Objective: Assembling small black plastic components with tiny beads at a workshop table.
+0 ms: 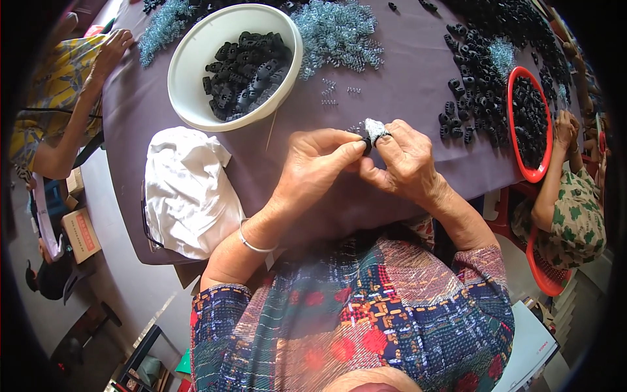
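Note:
In front of my chest, both hands meet over the table. My left hand (317,160) is closed, thumb and forefinger pinching a small black plastic claw clip (366,145). My right hand (410,160) is closed on the clip's other side, its fingers curled; a white wrap (374,128) covers one fingertip. Fingers hide much of the clip, so I cannot tell whether a spring sits in it. Just beyond are a few loose metal springs (329,102), and farther off a heap of springs (339,36). A white bowl (177,88) of black clip pieces (245,72) stands at the far left.
A crumpled white cloth (189,196) lies on the table's left by my forearm. At right are scattered black clip pieces (467,85) and a red basket (511,124) full of them. Other people's hands (565,130) work at the right edge; another person's arm (91,85) is at left.

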{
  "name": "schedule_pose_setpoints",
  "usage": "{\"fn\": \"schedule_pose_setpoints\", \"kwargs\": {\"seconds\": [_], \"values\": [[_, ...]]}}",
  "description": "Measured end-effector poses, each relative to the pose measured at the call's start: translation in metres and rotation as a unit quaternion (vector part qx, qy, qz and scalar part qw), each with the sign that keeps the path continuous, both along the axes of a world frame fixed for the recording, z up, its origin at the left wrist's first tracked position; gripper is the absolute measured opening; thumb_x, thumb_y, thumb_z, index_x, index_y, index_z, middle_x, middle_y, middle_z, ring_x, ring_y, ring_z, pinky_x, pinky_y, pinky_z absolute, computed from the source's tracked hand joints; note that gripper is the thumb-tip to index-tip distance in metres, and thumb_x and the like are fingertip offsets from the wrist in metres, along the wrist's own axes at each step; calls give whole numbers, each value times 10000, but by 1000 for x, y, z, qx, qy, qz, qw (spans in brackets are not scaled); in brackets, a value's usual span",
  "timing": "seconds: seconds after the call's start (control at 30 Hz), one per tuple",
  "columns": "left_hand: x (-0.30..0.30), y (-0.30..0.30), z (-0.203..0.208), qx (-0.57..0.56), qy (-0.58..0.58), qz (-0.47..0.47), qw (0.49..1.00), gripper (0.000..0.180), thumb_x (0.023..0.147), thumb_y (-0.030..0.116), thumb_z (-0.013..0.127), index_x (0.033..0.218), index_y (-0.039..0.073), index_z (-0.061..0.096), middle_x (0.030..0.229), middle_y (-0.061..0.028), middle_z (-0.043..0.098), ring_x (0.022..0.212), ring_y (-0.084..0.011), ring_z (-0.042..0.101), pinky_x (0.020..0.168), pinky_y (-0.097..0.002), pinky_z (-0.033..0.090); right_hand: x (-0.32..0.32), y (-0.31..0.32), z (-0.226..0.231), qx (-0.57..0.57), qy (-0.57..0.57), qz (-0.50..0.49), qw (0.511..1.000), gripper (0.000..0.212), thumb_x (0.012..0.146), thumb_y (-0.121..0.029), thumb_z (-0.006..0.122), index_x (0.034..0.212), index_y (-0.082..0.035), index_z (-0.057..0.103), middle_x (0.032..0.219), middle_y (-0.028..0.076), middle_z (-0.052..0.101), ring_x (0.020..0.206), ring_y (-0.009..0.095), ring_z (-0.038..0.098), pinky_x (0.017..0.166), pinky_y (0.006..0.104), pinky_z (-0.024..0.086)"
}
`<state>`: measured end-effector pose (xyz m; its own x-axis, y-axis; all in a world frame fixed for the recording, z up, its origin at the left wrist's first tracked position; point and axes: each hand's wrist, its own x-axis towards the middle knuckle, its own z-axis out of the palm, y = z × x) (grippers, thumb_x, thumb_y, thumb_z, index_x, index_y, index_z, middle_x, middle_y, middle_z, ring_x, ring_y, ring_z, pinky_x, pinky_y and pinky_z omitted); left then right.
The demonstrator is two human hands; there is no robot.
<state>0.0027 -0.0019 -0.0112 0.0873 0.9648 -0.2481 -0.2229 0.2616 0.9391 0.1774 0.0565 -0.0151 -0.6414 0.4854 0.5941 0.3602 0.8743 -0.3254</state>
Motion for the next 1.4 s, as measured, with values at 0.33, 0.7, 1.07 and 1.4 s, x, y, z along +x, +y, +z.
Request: {"fn": "schedule_pose_setpoints", "kwargs": {"seconds": [0.33,0.7,1.07,1.4], "values": [[0,3,3,-7,-56,8,998,190,918,116,631,1004,-46,682,851,-69,685,764,-116,647,706,-245,539,-3,0,1,-31,17,-29,999,349,667,-94,718,962,53,605,787,132,578,657,292,593,553,372,507],[-1,-2,9,-50,-136,-12,989,191,906,120,635,1003,-41,672,836,-83,692,780,-130,646,725,-246,511,-3,-7,4,-16,37,-9,999,197,691,-95,678,792,31,566,700,132,544,563,294,545,496,376,465],[-4,2,11,-23,-106,5,994,217,903,146,656,1036,-24,680,894,-95,702,814,-130,653,739,-264,521,15,-10,16,-124,81,-39,988,500,671,-62,741,1130,62,587,887,136,604,736,250,617,629,330,525],[1,-1,7,-26,-152,-44,987,246,925,163,637,1081,-27,651,953,-109,696,848,-150,666,731,-264,546,23,-25,15,-115,96,-49,988,525,677,-42,737,1166,64,576,1017,157,600,845,249,623,719,337,531]]}}
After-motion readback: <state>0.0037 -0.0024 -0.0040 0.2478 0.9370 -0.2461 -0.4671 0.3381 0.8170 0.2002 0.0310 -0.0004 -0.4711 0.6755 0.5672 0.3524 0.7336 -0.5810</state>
